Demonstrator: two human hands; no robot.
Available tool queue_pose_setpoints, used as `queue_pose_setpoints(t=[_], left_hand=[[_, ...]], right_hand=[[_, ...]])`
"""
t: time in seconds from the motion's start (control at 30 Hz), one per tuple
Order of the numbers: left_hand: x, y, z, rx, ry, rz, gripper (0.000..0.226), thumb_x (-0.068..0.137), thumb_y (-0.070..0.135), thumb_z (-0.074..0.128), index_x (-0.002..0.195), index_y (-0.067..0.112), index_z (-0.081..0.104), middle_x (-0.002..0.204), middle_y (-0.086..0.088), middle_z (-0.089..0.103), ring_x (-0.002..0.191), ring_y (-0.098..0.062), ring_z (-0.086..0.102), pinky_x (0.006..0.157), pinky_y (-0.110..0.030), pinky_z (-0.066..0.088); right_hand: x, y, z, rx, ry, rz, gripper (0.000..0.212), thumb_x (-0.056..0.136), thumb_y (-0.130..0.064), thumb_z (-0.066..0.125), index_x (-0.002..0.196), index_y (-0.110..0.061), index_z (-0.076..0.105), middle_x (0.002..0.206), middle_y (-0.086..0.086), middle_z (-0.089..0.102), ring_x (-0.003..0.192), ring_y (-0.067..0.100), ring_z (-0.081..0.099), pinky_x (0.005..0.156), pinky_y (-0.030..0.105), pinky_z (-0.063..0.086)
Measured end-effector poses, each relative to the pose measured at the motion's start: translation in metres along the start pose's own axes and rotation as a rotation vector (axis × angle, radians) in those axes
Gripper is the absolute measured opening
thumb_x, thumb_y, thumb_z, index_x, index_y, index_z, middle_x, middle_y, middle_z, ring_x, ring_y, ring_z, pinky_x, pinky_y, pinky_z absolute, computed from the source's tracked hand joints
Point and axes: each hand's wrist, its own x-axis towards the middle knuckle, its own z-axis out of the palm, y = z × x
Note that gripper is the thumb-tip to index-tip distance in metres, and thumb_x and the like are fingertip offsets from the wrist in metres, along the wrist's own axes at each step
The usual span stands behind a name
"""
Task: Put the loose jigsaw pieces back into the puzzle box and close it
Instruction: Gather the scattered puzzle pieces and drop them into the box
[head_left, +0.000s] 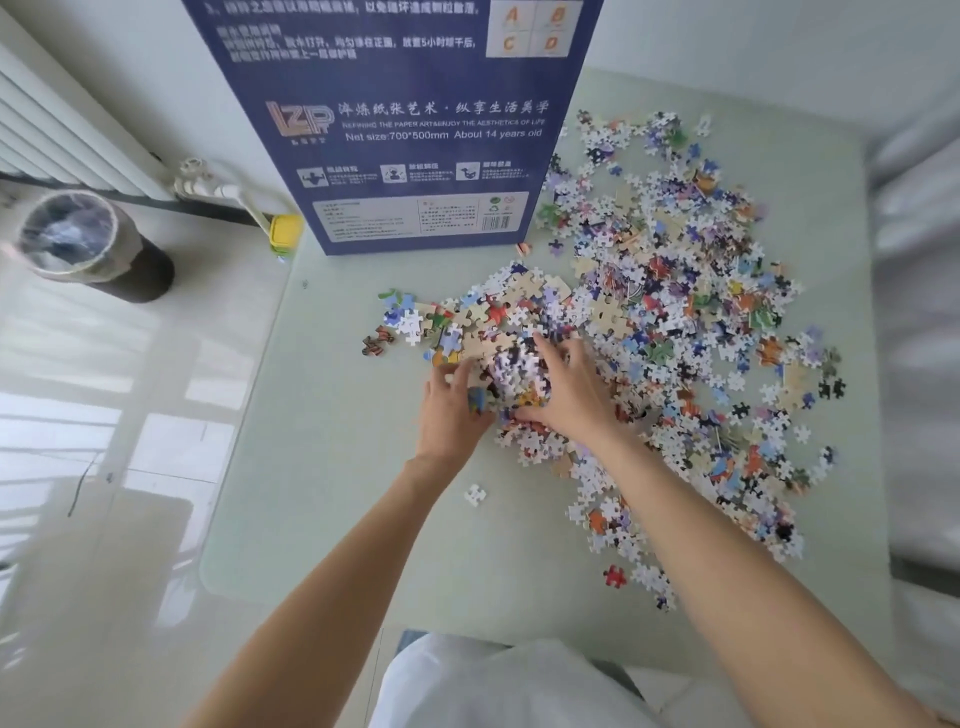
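Pale-green glass desk (332, 467) is carrying the pieces (675, 312) across its right half. Left hand (449, 415) and right hand (569, 389) are cupping a heap between curled fingers to lift it; the box (415, 130) is standing at the far edge.

arms: bare, no sleeves | lap: white garment (498, 686)

Open counter on the left, clutter on the right

The puzzle box (410, 130) stands upright at the far edge of the counter (322, 467), walling off that side. Loose jigsaw pieces (675, 312) blanket the right half, from beside the box to the near right. Bare surface runs along the left and near edge, broken only by a stray white piece (474, 494) and a red piece (615, 576).
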Motion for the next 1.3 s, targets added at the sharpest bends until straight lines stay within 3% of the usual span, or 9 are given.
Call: queue_pose_setpoints(t=[0.17,0.4,0.5,0.63,0.77,0.9,1.03,1.17,1.3], left_hand=[[0.013,0.018,0.001,-0.047,-0.152,0.005,0.088,0.074,0.025,0.077,0.145,0.022,0.025,0.138,-0.012,0.034,0.12,-0.028,0.045,0.101,-0.036,0.04],[0.023,0.027,0.001,0.059,-0.187,0.025,0.074,0.072,0.025,0.078,0.135,0.025,0.039,0.126,-0.011,0.043,0.114,-0.028,0.049,0.099,-0.038,0.043],[0.024,0.029,0.001,0.116,-0.182,0.052,0.066,0.074,0.026,0.076,0.131,0.023,0.042,0.124,-0.01,0.043,0.109,-0.027,0.051,0.093,-0.034,0.046],[0.027,0.029,-0.005,0.183,-0.177,0.074,0.059,0.079,0.035,0.071,0.13,0.022,0.044,0.121,-0.007,0.047,0.102,-0.026,0.055,0.084,-0.033,0.048],[0.031,0.022,-0.014,0.09,-0.131,0.084,0.039,0.083,0.034,0.066,0.119,0.021,0.059,0.107,-0.007,0.06,0.087,-0.023,0.062,0.079,-0.033,0.052],[0.032,0.016,-0.022,0.005,-0.05,0.046,0.029,0.086,0.032,0.064,0.109,0.014,0.067,0.099,-0.008,0.06,0.08,-0.023,0.06,0.073,-0.03,0.049],[0.03,0.019,-0.032,-0.029,-0.044,0.016,0.024,0.085,0.032,0.065,0.093,0.011,0.07,0.087,-0.004,0.06,0.07,-0.018,0.057,0.066,-0.027,0.049],[0.027,0.031,-0.045,-0.018,-0.03,0.021,0.028,0.084,0.035,0.066,0.079,0.008,0.067,0.07,-0.001,0.053,0.058,-0.015,0.046,0.047,-0.017,0.03],[0.021,0.048,-0.069,-0.057,0.051,0.115,0.042,0.084,0.036,0.066,0.063,0.002,0.055,0.056,-0.004,0.046,0.047,-0.011,0.032,0.045,-0.021,0.023]], right_hand=[[-0.003,-0.005,-0.007,0.088,-0.022,0.001,0.072,0.077,-0.031,0.072,0.138,-0.027,0.034,0.136,0.01,0.039,0.092,0.019,0.058,0.064,0.022,0.043],[-0.005,0.005,-0.017,0.296,-0.004,-0.007,0.045,0.079,-0.03,0.072,0.12,-0.019,0.057,0.118,0.001,0.06,0.096,0.013,0.055,0.074,0.021,0.036],[-0.003,0.009,-0.017,0.342,-0.017,0.018,0.042,0.078,-0.033,0.073,0.115,-0.019,0.059,0.113,-0.002,0.063,0.096,0.014,0.056,0.072,0.025,0.039],[0.001,0.006,-0.018,0.326,-0.032,0.008,0.036,0.08,-0.029,0.071,0.111,-0.018,0.058,0.094,-0.005,0.061,0.074,0.009,0.052,0.058,0.023,0.038],[0.005,0.008,-0.021,0.316,-0.017,-0.052,0.032,0.079,-0.03,0.071,0.108,-0.019,0.061,0.106,-0.005,0.065,0.084,0.009,0.057,0.072,0.023,0.047],[0.008,0.013,-0.027,0.267,0.044,-0.048,0.032,0.08,-0.03,0.07,0.108,-0.018,0.061,0.088,-0.003,0.063,0.057,-0.002,0.04,0.054,0.012,0.03],[0.007,0.017,-0.034,0.228,0.092,-0.049,0.028,0.08,-0.027,0.07,0.105,-0.018,0.061,0.097,-0.004,0.064,0.074,0.007,0.055,0.059,0.011,0.034],[-0.001,0.017,-0.046,0.156,0.139,-0.133,0.024,0.082,-0.028,0.069,0.103,-0.018,0.062,0.102,-0.006,0.065,0.077,0.01,0.061,0.067,0.023,0.052],[-0.016,0.008,-0.075,0.233,0.216,-0.184,0.025,0.083,-0.026,0.068,0.103,-0.014,0.062,0.093,-0.005,0.065,0.069,0.01,0.057,0.063,0.017,0.047]])
